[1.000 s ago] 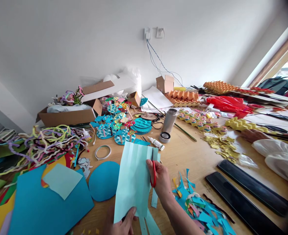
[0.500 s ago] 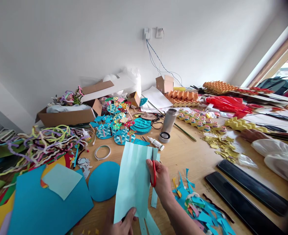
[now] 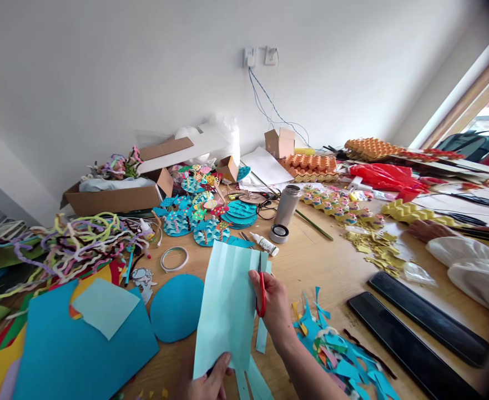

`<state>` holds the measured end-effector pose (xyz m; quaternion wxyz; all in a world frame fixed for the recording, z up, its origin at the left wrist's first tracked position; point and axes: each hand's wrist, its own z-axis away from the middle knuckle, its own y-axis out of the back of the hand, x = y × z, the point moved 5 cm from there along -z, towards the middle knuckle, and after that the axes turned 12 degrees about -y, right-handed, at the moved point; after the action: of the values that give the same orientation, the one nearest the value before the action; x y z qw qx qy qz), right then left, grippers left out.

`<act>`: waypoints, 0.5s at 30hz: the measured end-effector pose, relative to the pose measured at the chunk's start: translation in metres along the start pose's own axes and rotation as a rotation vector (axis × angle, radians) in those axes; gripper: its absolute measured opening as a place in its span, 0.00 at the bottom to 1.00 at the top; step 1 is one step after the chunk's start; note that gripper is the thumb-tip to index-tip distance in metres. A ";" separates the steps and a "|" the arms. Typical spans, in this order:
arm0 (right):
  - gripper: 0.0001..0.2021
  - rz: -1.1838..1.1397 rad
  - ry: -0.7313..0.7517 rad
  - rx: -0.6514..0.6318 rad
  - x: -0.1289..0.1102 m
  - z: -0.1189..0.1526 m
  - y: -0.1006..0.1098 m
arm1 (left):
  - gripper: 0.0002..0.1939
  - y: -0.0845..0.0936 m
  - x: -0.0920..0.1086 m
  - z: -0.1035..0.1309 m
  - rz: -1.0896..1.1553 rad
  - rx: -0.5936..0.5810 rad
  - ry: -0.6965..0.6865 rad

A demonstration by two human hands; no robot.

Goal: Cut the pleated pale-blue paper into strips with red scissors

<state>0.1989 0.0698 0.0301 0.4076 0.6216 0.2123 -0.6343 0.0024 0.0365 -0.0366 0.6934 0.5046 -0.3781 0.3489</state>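
My left hand (image 3: 215, 378) pinches the lower edge of a light blue sheet of paper (image 3: 227, 300), its thumb on top. The sheet stands tilted up and shows faint lengthwise creases. In my right hand (image 3: 274, 303) is a pair of red-handled scissors (image 3: 262, 294), closed round by my fingers, with the blades along the sheet's upper right edge. Cut light blue strips (image 3: 262, 336) lie beneath and below the sheet. To its left rests a round piece of blue card (image 3: 176, 308).
Blue paper scraps (image 3: 344, 361) lie right of my arm, beside two black slabs (image 3: 414, 344). A glue bottle (image 3: 265, 244) and a metal flask (image 3: 288, 205) stand ahead. Pipe cleaners (image 3: 73, 244) and blue card (image 3: 81, 344) cover the left. Another person's hand (image 3: 429, 230) rests far right.
Almost nothing differs. The scissors and my right hand have shifted very slightly at the sheet's right edge; my left hand keeps its hold.
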 end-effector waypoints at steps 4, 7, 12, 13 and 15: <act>0.23 -0.026 -0.003 -0.007 -0.002 0.001 0.000 | 0.20 0.004 0.005 0.001 -0.066 -0.001 0.005; 0.24 -0.108 -0.024 -0.005 -0.004 0.003 0.001 | 0.19 0.005 0.010 0.000 -0.022 -0.027 -0.003; 0.21 -0.440 -0.097 0.069 -0.002 0.001 0.010 | 0.24 0.005 0.009 -0.004 0.161 -0.122 -0.004; 0.20 -0.484 -0.082 0.105 -0.003 0.001 0.014 | 0.25 0.005 0.009 -0.005 0.214 -0.132 -0.010; 0.19 -0.539 -0.036 0.161 -0.004 -0.001 0.021 | 0.24 0.007 0.010 -0.008 0.314 -0.143 -0.030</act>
<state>0.2155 0.0593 0.0390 0.1775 0.5618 0.3116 -0.7455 0.0024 0.0474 -0.0267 0.6588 0.3936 -0.4866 0.4175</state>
